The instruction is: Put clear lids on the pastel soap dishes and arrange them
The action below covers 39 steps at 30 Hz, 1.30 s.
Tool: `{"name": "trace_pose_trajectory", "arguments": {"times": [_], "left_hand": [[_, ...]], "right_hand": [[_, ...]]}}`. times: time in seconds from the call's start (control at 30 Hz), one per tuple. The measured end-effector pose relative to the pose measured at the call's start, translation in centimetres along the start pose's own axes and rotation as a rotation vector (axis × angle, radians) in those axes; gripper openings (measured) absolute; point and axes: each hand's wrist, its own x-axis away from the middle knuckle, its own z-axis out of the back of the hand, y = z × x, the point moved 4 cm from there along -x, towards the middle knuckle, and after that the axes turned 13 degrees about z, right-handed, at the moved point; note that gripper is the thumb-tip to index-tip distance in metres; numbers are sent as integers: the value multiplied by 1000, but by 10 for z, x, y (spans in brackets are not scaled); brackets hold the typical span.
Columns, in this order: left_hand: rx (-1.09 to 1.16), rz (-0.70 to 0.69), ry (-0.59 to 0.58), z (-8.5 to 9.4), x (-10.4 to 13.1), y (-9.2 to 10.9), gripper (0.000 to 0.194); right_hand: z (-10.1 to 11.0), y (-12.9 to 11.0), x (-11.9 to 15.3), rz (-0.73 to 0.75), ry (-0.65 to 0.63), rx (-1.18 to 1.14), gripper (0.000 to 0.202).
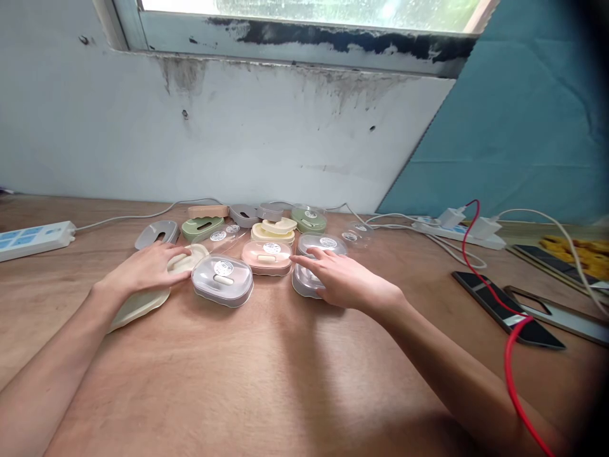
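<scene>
Hands palm-down, fingers spread flat: left hand (151, 266) on cream tray (143, 298), right hand (343, 279) atop grey box (318, 263).

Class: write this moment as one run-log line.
left hand: on cream tray | right hand: on grey box | between: pink box

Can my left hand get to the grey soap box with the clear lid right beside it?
Probably yes: the left hand rests on a cream piece just beside the grey lidded box, and nothing stands between them.
</scene>
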Motion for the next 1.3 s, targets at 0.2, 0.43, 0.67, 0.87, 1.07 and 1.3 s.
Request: {"name": "trace_pose_trajectory", "arguments": {"times": [0.2, 0.43, 0.67, 0.87, 1.07, 1.3], "left_hand": [[61, 107, 23, 8, -1, -10, 59], [177, 228, 284, 18, -4, -16, 48], [191, 223, 269, 12, -5, -13, 46], [210, 188, 233, -2, -11, -17, 47], [280, 208, 431, 1, -9, -18, 52], [283, -579, 645, 3, 37, 86, 55]], "right_hand": [[12, 8, 7, 23, 56, -113, 62], [17, 29, 16, -57, 72, -187, 59], [11, 39, 16, -73, 3, -283, 62], [11, 39, 16, -94, -37, -314, 61], [10, 46, 16, -106, -32, -311, 70], [11, 68, 10, -72, 113, -289, 63]]}}
